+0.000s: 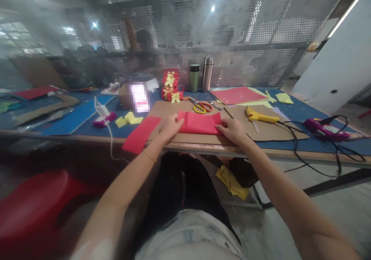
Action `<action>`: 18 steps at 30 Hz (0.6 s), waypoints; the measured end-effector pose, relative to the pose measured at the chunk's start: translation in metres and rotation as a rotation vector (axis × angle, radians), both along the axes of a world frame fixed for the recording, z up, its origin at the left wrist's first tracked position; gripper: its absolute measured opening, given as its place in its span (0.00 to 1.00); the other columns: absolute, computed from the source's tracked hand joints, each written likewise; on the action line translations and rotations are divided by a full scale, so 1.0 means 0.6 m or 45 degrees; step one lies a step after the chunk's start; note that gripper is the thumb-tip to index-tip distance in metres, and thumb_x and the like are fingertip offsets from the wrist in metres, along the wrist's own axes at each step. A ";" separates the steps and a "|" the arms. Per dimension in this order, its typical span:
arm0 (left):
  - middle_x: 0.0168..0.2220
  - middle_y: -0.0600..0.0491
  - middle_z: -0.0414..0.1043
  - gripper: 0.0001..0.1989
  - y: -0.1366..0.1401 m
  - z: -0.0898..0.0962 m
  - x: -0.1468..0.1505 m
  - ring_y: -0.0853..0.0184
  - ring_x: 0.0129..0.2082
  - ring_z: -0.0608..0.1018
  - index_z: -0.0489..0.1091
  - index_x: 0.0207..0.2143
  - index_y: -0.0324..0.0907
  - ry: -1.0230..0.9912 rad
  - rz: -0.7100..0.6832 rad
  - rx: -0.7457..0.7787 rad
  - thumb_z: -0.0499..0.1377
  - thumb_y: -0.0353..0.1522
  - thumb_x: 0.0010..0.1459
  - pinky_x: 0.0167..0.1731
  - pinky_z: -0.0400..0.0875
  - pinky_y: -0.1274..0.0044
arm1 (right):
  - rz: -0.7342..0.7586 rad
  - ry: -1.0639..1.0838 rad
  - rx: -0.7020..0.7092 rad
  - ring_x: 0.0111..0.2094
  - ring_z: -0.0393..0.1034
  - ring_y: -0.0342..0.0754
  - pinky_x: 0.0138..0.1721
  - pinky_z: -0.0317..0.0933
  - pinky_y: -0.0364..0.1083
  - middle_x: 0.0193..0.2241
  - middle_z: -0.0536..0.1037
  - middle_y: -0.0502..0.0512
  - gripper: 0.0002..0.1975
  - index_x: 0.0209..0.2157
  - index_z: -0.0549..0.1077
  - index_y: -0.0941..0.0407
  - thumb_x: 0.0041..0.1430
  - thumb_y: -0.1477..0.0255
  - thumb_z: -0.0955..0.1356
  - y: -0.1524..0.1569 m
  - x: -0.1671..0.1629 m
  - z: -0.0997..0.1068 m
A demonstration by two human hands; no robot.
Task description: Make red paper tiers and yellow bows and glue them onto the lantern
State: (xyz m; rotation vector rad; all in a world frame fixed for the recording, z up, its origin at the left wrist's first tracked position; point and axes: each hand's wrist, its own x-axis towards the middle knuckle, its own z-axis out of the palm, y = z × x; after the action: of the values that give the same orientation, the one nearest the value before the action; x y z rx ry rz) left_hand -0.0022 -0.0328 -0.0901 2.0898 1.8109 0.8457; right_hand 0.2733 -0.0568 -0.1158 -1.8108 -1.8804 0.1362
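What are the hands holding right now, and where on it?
Left hand and right hand press the folded red paper flat at its left and right ends.

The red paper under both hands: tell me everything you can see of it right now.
The red paper is a thin, matte sheet, apparently folded, with a crease line running up its middle. It lies flat on a brown cardboard sheet near the table's front edge. The left hand presses its left end and the right hand its right end, fingers flat on top. Its upper edge looks slightly uneven. A separate red strip lies apart to the left, overhanging the table edge.
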 end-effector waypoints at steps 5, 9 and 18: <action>0.42 0.48 0.80 0.08 0.001 -0.004 0.011 0.57 0.41 0.80 0.72 0.43 0.46 0.132 0.139 -0.075 0.62 0.39 0.66 0.38 0.66 0.72 | -0.161 -0.163 0.039 0.43 0.80 0.59 0.40 0.65 0.48 0.40 0.85 0.63 0.30 0.67 0.67 0.60 0.65 0.68 0.67 -0.017 -0.030 -0.001; 0.52 0.45 0.81 0.20 0.000 -0.005 0.015 0.54 0.52 0.81 0.70 0.59 0.46 0.111 0.171 -0.108 0.62 0.38 0.66 0.47 0.71 0.70 | -0.098 -0.254 -0.014 0.46 0.81 0.58 0.42 0.66 0.48 0.43 0.86 0.62 0.22 0.60 0.75 0.56 0.67 0.69 0.65 -0.026 -0.033 0.001; 0.53 0.48 0.84 0.17 -0.001 -0.007 0.012 0.53 0.55 0.81 0.83 0.48 0.48 0.187 -0.074 -0.043 0.54 0.32 0.70 0.57 0.70 0.64 | -0.022 -0.301 0.066 0.44 0.79 0.55 0.40 0.61 0.47 0.43 0.85 0.62 0.16 0.46 0.85 0.54 0.71 0.68 0.64 -0.036 -0.028 0.000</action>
State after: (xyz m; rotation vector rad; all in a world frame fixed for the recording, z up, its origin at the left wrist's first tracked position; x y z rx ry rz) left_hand 0.0052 -0.0333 -0.0941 2.2239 1.8115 0.6587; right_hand 0.2563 -0.0781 -0.1161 -1.8757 -2.0059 -0.1376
